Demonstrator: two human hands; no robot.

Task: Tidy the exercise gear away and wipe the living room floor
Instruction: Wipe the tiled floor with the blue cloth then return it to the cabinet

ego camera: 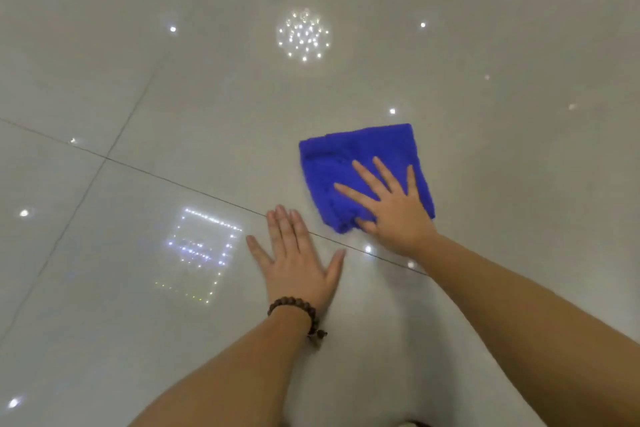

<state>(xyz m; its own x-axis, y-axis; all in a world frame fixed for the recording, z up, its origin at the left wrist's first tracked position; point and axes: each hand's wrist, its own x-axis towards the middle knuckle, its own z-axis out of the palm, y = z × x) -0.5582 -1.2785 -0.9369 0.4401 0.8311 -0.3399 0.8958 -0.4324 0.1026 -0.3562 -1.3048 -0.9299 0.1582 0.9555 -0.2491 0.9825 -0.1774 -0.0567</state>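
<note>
A folded blue cloth [360,163] lies flat on the glossy pale tiled floor [207,97], right of centre. My right hand [391,208] presses down on its near half, fingers spread and thumb hooked at the cloth's near edge. My left hand [294,256] rests flat on the bare tile just left of the cloth, fingers apart and holding nothing. It touches only the floor. A dark bead bracelet [298,308] is on my left wrist. No exercise gear is in view.
Thin dark grout lines [156,172] cross the floor from the left towards my hands. Bright reflections of ceiling lights [303,35] dot the tiles. Only floor is visible on all sides.
</note>
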